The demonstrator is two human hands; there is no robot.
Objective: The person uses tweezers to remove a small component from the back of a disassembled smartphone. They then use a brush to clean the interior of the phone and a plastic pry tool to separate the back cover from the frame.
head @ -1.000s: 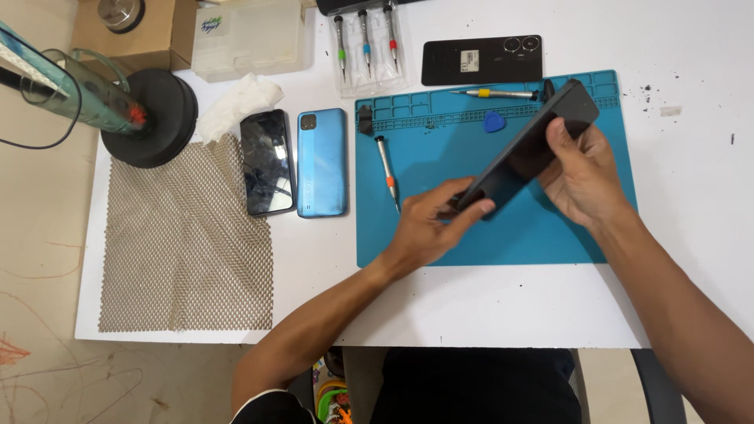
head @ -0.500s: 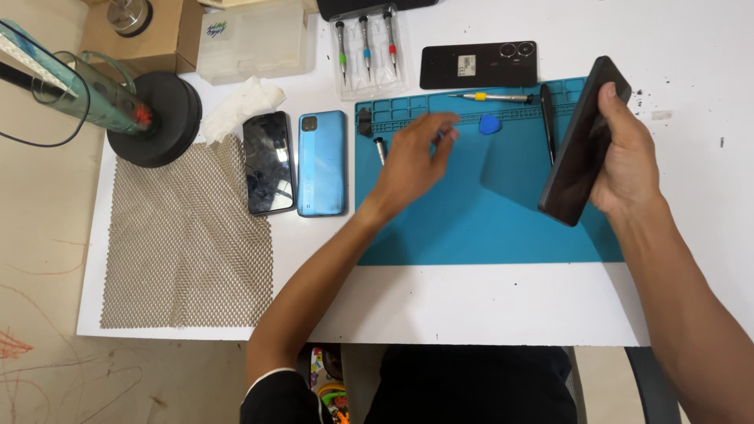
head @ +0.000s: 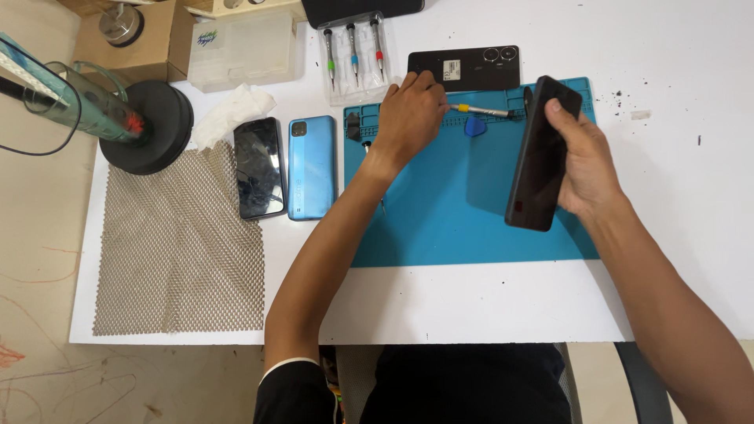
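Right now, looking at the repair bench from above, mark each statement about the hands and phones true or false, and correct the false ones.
1. The right hand holds a dark phone above the blue mat. True.
2. The left hand rests on the mesh sheet. False: it reaches to the yellow-banded screwdriver at the mat's top edge.
3. A blue phone lies beside a black phone left of the mat. True.
4. The blue pick lies on the white cloth. False: it lies on the mat.
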